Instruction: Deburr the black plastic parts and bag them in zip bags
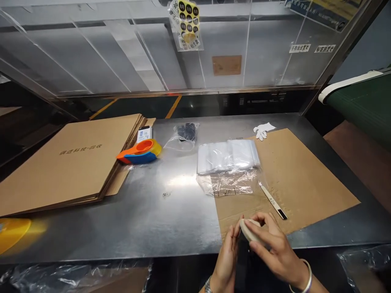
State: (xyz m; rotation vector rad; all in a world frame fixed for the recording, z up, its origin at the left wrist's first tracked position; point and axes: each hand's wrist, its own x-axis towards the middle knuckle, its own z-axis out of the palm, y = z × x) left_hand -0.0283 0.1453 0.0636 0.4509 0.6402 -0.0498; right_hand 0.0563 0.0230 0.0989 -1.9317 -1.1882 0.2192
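Right hand (271,244): it grips a beige pad (249,231).
Left hand (226,258): it holds a dark object (242,258).
Tool (271,199): on cardboard (311,179).

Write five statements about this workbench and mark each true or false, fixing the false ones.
1. The slim tool marked A26 lies on the brown sheet. True.
2. The orange-and-blue tape dispenser lies to the right of the pack of clear bags. False: the tape dispenser is to its left, beside the cardboard stack.
3. The right hand has its fingers on a pale rounded object. True.
4. The bangle is on the left wrist. False: the bangle is on the right wrist.
5. The white glove is being worn. False: the white glove lies near the far end of the brown sheet.
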